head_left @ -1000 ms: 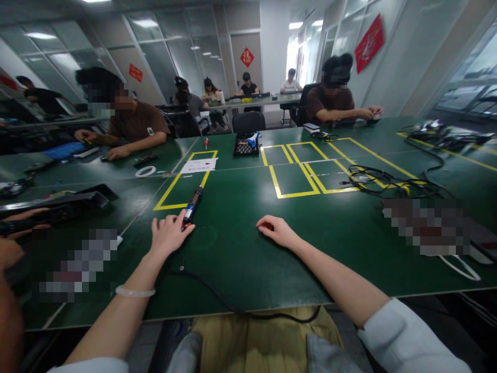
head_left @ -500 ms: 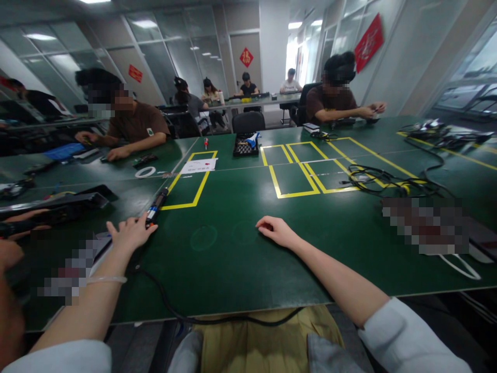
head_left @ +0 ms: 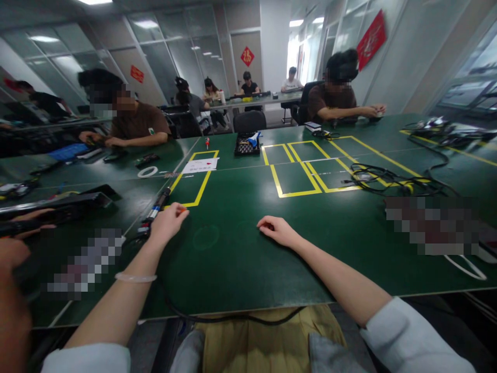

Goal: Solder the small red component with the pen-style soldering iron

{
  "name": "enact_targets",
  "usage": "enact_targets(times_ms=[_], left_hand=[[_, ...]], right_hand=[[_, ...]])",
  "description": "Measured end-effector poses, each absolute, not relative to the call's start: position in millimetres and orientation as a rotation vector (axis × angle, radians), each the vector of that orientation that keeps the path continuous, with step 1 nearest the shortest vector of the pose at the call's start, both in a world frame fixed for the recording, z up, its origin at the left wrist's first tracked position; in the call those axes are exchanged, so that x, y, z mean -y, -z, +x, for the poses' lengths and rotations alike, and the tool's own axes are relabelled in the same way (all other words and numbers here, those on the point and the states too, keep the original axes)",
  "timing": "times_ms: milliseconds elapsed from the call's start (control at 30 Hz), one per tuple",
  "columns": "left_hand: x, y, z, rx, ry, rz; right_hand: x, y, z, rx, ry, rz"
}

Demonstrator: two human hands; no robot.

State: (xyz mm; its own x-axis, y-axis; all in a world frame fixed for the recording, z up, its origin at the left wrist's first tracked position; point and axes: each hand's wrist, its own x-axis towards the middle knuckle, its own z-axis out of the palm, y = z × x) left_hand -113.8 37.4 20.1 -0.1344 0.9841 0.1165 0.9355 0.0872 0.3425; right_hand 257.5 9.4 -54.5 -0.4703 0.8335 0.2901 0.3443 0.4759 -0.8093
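left hand (head_left: 166, 224) just beside the rear half of the electric screwdriver (head_left: 157, 206), fingers loosely together and a little curled, pinching nothing; hard to tell whether touching it. screwdriver flat on the green surface (head_left: 240, 269), slanted across the near left corner of the yellow tape rectangle (head_left: 202, 182), probably laid lengthwise to let its black cord (head_left: 217, 317) trail back off the near edge without tugging. right hand (head_left: 277, 230) well apart from the tool, half curled fingers with tips on the surface, holding nothing, seemingly just at rest. beyond: white sheet (head_left: 200, 165), tape ring (head_left: 147, 171), black tray (head_left: 247, 147), a tangle of cables (head_left: 382, 181) to the right. at far left a co-worker's hand (head_left: 33, 220) under a long black bar (head_left: 58, 201), crowding that side
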Motion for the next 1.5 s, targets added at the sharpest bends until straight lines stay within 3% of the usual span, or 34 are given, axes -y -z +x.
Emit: enact_targets(times_ms=[133,333,533,833,1500], left_hand=[[-34,-10,-23,-1.447,-0.666,1.853],[-13,6,58,-0.997,-0.569,1.627],[-5,27,64,-0.933,-0.631,1.607],[-11,44,60,-0.907,-0.742,1.471],[-8,43,60,-0.938,-0.735,1.525]], right_hand=[[-10,55,259,1.976,-0.981,-0.930],[-9,52,259,1.875,-1.172,-0.807],[-9,53,256,1.898,-1.256,-0.730],[-9,53,258,1.914,-1.072,-0.832],[-8,53,257,1.937,-1.006,-0.871]])
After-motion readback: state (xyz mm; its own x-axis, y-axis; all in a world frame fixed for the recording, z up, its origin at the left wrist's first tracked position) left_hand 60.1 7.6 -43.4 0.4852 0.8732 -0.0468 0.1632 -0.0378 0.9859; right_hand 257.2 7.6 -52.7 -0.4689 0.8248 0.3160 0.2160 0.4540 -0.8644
